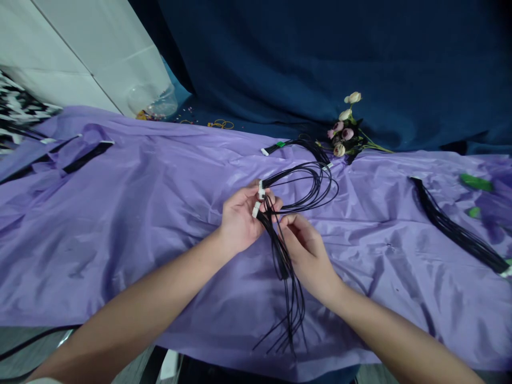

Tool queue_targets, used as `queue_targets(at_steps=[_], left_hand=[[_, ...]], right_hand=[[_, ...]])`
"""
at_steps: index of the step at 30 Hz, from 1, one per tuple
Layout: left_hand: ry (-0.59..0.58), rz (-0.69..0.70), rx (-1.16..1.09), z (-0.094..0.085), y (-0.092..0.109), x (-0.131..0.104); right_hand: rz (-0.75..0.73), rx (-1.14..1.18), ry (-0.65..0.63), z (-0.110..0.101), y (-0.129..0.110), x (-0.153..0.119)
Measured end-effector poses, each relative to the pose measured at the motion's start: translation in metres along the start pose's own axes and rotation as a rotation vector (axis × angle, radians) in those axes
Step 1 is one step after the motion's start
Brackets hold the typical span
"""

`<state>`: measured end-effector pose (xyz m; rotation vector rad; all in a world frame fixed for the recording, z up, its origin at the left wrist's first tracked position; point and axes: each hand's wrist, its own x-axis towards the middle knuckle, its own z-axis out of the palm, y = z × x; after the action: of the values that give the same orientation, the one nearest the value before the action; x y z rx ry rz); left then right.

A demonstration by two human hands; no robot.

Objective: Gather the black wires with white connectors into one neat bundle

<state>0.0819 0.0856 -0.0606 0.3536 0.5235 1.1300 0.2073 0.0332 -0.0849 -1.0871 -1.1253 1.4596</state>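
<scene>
- Black wires are looking thin, smooth and many, and they are carrying two small white plugs at their ends.
- From the upper plug, wires are making a wide round loop to the right, with several strands spreading apart.
- From the lower plug, wires are running downward in a tighter group, and the loose ends are fanning out below; I cannot tell whether all are belonging to one piece.
- The left hand is facing palm up and is gripping the wires close to both plugs, its fingers curling around them.
- The right hand is pinching some strands between thumb and forefinger, just beside the left fingertips.
- So the wires are passing between the two hands, with the loop lying beyond them and the loose ends hanging nearer to the body, above the purple cloth.
</scene>
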Motion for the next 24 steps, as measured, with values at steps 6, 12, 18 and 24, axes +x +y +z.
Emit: queue_targets(at_steps=[6,12,18,24], left_hand=[[0.033,0.018,0.072,-0.006,-0.001,0.003],[0.027,0.014,0.065,-0.005,0.001,0.004],[0.080,-0.001,0.048,-0.006,0.002,0.005],[0.076,0.015,0.076,-0.010,0.001,0.008]], right_hand=[[0.085,0.123,-0.083,-0.013,-0.014,0.001],[0.021,0.173,-0.116,-0.028,-0.032,0.000],[-0.148,0.171,-0.184,-0.033,-0.039,-0.004],[-0.295,-0.165,-0.254,-0.035,-0.026,-0.011]])
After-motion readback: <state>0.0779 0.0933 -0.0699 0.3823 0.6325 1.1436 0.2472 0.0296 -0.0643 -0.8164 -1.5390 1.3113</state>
